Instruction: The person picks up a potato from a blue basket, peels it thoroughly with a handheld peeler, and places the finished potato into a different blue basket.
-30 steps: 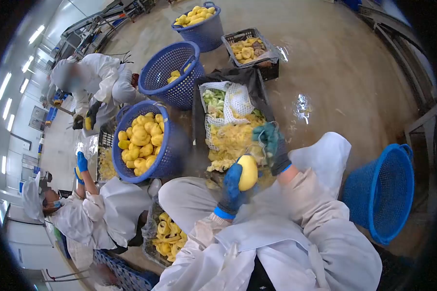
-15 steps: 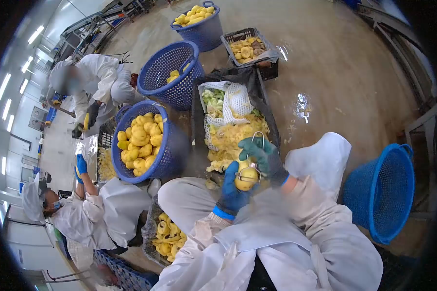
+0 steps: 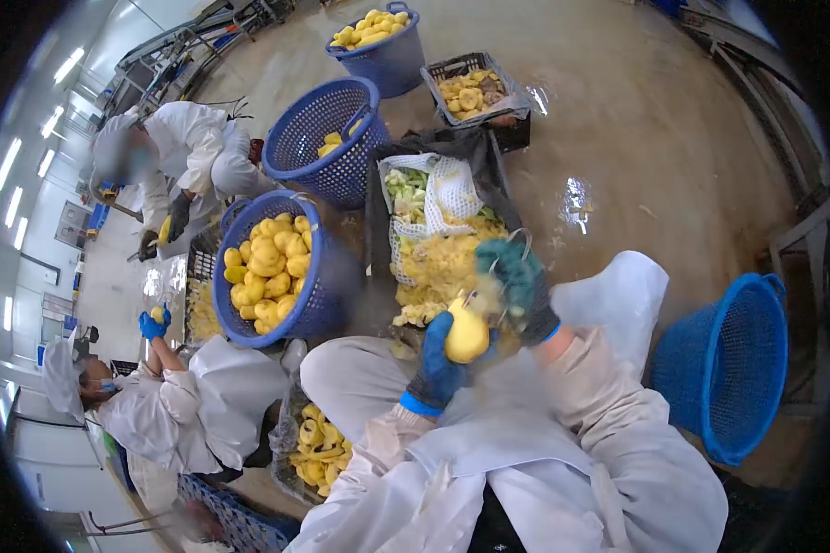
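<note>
In the head view my left hand [image 3: 435, 367], in a blue glove, grips a smooth yellow potato-like piece [image 3: 468, 335] that tapers at its upper end. My right hand [image 3: 515, 286], green-gloved, is closed around a metal peeler [image 3: 523, 238] whose wire loop sticks out above the fingers. Motion blurs the peeler's working end close to the yellow piece, so contact cannot be made out. Beyond both hands is a black-lined crate [image 3: 374, 235] with yellow scraps [image 3: 433, 267], green leafy bits [image 3: 404, 189] and white foam netting [image 3: 452, 194].
A blue basket of yellow pieces [image 3: 327, 276] stands left of the crate, with more baskets [image 3: 350, 143] behind. At right is another blue basket [image 3: 710, 369]. Two co-workers [image 3: 171, 405] [image 3: 189, 138] sit at left. A lined crate of yellow peelings [image 3: 318, 452] sits beside my leg.
My right hand has shifted right with the peeler, away from the yellow piece's front. The piece now sits more upright in my left hand and shows more of its surface.
</note>
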Motion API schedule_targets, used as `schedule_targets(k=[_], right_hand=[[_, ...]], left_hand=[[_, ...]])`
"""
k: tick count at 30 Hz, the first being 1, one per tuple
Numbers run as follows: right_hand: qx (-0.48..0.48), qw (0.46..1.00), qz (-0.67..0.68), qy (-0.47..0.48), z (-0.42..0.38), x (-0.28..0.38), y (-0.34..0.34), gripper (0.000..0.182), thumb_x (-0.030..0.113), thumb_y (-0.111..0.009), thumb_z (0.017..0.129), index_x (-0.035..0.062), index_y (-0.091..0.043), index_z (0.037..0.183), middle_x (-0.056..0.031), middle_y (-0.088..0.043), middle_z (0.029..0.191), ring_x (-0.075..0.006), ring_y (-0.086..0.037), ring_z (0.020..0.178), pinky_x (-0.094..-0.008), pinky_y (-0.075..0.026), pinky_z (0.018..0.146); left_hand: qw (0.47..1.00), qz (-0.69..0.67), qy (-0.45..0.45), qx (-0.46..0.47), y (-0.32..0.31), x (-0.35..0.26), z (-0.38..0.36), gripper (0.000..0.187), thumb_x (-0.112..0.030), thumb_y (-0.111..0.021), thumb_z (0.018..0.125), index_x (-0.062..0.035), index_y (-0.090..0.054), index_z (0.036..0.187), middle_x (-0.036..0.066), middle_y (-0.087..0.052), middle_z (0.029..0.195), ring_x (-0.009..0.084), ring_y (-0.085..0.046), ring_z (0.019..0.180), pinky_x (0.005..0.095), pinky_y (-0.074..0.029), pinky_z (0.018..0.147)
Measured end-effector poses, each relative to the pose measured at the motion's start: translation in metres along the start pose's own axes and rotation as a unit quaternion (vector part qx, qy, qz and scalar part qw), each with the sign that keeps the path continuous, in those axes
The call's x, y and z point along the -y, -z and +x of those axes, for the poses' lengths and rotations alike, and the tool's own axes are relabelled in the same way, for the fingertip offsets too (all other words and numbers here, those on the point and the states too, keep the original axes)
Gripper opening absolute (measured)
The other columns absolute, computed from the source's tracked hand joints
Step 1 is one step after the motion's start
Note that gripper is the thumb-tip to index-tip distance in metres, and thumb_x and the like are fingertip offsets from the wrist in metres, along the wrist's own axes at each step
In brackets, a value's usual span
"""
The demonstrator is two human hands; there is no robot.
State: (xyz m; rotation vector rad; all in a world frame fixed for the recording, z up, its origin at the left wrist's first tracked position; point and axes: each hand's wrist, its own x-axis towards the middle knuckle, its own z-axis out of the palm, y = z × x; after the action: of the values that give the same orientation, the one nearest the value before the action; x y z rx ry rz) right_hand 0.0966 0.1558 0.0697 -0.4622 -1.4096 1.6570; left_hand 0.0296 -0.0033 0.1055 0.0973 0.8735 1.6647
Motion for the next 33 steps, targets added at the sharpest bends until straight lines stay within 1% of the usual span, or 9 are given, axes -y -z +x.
schedule_targets(k=[2,5,12,16,21,25,28,32,33], right_hand=[[-0.018,0.999,-0.029,-0.028,-0.003,-0.004,-0.003,0.017,0.012,-0.054,0.090,0.0030,-0.064,0.100,-0.0052,-0.065,0.092,-0.0145,-0.061,0.085,-0.0288,-0.050,0.076],[-0.111,0.980,0.140,-0.084,0.018,-0.035,0.027,0.021,0.016,-0.057,0.090,0.0039,-0.063,0.107,-0.0038,-0.064,0.093,-0.0144,-0.061,0.086,-0.0271,-0.048,0.078],[0.051,0.958,0.271,-0.079,-0.004,-0.008,0.003,0.035,0.018,-0.057,0.090,0.0022,-0.055,0.121,-0.0034,-0.059,0.101,-0.0153,-0.055,0.095,-0.0298,-0.042,0.090],[-0.004,0.993,0.103,-0.052,0.005,-0.059,0.023,0.036,0.028,-0.058,0.090,0.0025,-0.056,0.114,-0.0027,-0.056,0.100,-0.0143,-0.052,0.092,-0.0278,-0.041,0.086],[-0.031,0.975,0.207,-0.074,0.006,-0.037,0.026,0.026,0.021,-0.049,0.095,0.0028,-0.059,0.110,-0.0059,-0.061,0.104,-0.0152,-0.056,0.093,-0.0281,-0.045,0.083],[0.076,0.989,0.111,-0.066,-0.004,-0.002,-0.005,0.022,0.022,-0.057,0.089,0.0027,-0.059,0.100,-0.0032,-0.057,0.092,-0.0142,-0.055,0.082,-0.0289,-0.046,0.079],[-0.072,0.995,0.073,-0.006,0.014,-0.077,0.037,0.027,0.024,-0.058,0.088,0.0012,-0.059,0.103,-0.0035,-0.057,0.092,-0.0135,-0.055,0.080,-0.0273,-0.046,0.079],[0.097,0.950,0.252,-0.155,-0.017,-0.008,0.001,0.019,0.017,-0.056,0.091,0.0032,-0.062,0.103,-0.0052,-0.063,0.099,-0.0160,-0.061,0.084,-0.0300,-0.050,0.075],[0.158,0.982,-0.081,0.065,-0.016,0.027,-0.016,0.021,0.019,-0.056,0.091,0.0032,-0.061,0.104,-0.0045,-0.063,0.095,-0.0163,-0.061,0.083,-0.0307,-0.051,0.072]], left_hand=[[0.978,0.131,-0.137,0.090,0.002,0.005,-0.006,0.054,-0.041,-0.047,0.091,-0.0057,-0.042,0.132,0.011,-0.054,0.118,0.0252,-0.059,0.101,0.0405,-0.050,0.087],[0.998,0.038,-0.025,0.043,0.011,-0.005,0.002,0.054,-0.036,-0.050,0.091,-0.0034,-0.041,0.133,0.011,-0.053,0.120,0.0249,-0.058,0.102,0.0399,-0.050,0.088],[0.947,0.264,-0.183,0.012,0.015,0.004,0.002,0.056,-0.033,-0.051,0.090,-0.0006,-0.040,0.134,0.013,-0.052,0.122,0.0237,-0.056,0.105,0.0375,-0.050,0.087],[0.958,0.229,-0.174,0.017,0.017,0.003,-0.002,0.050,-0.023,-0.049,0.092,0.0018,-0.039,0.135,0.014,-0.046,0.130,0.0223,-0.052,0.111,0.0345,-0.049,0.088],[0.942,0.265,-0.208,0.001,0.009,-0.003,-0.011,0.050,-0.025,-0.048,0.093,0.0013,-0.039,0.135,0.014,-0.048,0.128,0.0232,-0.053,0.110,0.0369,-0.050,0.087],[0.898,0.364,-0.248,0.014,0.016,0.004,-0.003,0.050,-0.028,-0.048,0.093,0.0010,-0.040,0.133,0.015,-0.050,0.124,0.0259,-0.055,0.107,0.0393,-0.052,0.084],[0.973,0.164,-0.161,0.034,0.008,-0.004,-0.010,0.046,-0.027,-0.048,0.094,-0.0007,-0.042,0.132,0.015,-0.050,0.125,0.0263,-0.055,0.109,0.0391,-0.052,0.085],[0.998,-0.008,-0.049,0.026,0.016,0.003,-0.003,0.049,-0.036,-0.050,0.093,-0.0060,-0.044,0.131,0.012,-0.052,0.123,0.0242,-0.055,0.108,0.0369,-0.053,0.081],[0.999,-0.036,-0.022,0.031,0.020,0.003,0.000,0.051,-0.039,-0.050,0.092,-0.0072,-0.043,0.131,0.011,-0.052,0.122,0.0235,-0.056,0.108,0.0361,-0.053,0.079]])
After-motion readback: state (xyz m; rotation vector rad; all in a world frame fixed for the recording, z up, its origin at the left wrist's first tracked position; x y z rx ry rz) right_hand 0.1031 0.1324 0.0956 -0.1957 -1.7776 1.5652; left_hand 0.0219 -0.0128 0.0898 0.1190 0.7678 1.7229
